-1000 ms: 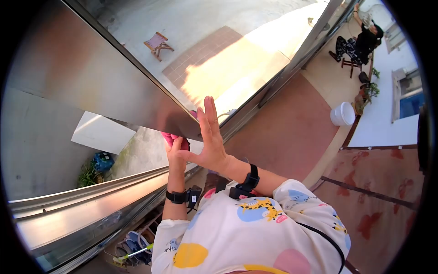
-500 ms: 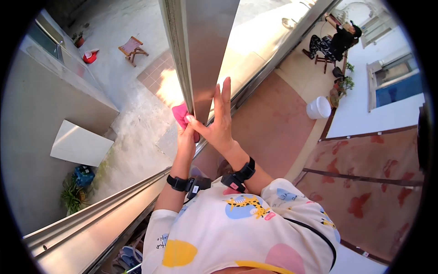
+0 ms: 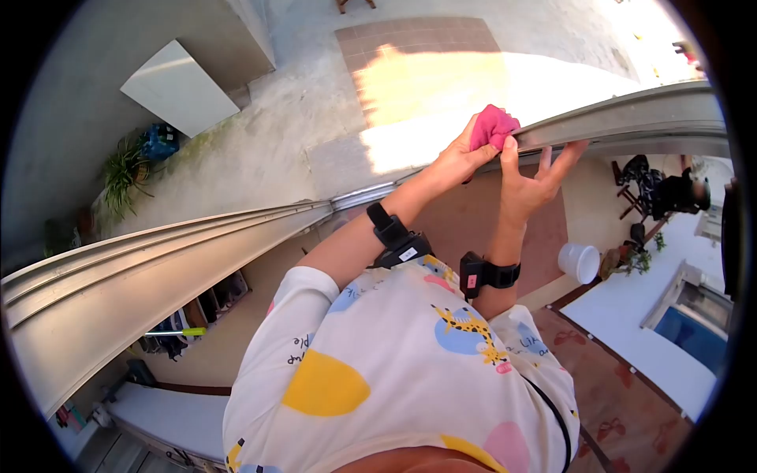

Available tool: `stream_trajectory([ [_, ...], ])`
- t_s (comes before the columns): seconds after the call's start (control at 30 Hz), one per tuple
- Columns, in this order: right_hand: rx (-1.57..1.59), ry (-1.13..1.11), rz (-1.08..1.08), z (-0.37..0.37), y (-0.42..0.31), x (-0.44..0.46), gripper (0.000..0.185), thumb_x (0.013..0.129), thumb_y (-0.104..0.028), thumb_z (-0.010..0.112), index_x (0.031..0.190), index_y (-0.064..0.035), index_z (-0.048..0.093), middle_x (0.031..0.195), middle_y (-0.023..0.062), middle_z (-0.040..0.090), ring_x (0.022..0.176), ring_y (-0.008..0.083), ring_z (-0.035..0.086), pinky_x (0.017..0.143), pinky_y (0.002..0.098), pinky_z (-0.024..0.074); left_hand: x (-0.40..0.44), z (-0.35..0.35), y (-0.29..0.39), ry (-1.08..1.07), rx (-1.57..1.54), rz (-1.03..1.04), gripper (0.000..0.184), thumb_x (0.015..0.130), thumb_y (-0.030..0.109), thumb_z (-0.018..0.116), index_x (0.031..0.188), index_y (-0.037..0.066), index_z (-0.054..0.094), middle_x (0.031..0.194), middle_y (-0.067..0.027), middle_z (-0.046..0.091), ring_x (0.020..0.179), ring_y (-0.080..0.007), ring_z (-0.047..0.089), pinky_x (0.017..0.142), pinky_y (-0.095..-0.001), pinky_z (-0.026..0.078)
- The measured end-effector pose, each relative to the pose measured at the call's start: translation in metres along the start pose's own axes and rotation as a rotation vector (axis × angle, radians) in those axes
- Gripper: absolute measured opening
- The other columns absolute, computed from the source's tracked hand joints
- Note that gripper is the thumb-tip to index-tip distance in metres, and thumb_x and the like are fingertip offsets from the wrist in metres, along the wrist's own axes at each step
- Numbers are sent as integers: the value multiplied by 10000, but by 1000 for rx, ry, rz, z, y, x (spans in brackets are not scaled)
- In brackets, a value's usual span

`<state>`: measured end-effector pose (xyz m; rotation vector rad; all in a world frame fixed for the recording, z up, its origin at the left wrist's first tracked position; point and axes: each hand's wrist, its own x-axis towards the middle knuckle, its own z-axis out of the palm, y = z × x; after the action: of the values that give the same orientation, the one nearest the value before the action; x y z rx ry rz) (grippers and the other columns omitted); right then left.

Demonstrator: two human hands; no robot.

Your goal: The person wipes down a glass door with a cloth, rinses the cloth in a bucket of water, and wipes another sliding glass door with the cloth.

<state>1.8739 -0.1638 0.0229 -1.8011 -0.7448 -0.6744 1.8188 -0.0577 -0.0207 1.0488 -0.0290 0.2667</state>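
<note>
My left hand (image 3: 461, 160) is closed on a bunched pink cloth (image 3: 494, 128), which presses against the near end of a metal door leaf (image 3: 623, 118). Beside it, my right hand (image 3: 527, 189) rests on the same leaf. Its thumb is up near the cloth and its fingers are stretched apart along the door's inner face, the tips partly hidden. Each wrist wears a black strap with a small box.
A second metal door leaf (image 3: 189, 260) spans the left. Outside are a white board (image 3: 180, 88) and a potted plant (image 3: 124, 173). Inside are a white bucket (image 3: 579, 262) and a seated person (image 3: 674, 191) at the right. A shoe rack (image 3: 213, 303) stands behind the left leaf.
My view has turned, and the door leaf now extends to the right instead of upward. Both hands have shifted right and up in view, the cloth still in my left hand.
</note>
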Motion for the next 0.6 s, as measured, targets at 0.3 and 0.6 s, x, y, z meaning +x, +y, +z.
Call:
stream_trajectory([
  [0.3,30,-19,125,-4,19,-7,903,675,-120,774,1403,21,257,1385,243,326,1291,369,349,995,469,390,-14,-147,-40,895,-48,-204,389,888,165,601,1245,61,486,1088,-42,585,973,-151,559,881,-296,427],
  [0.6,-194,-349,-60,-26,24,-16,820,752,-124,738,1393,31,250,1430,219,291,1293,293,350,1008,384,372,88,-315,-102,1027,-257,-237,280,901,232,531,1112,48,524,966,-71,608,837,-207,606,699,-360,495],
])
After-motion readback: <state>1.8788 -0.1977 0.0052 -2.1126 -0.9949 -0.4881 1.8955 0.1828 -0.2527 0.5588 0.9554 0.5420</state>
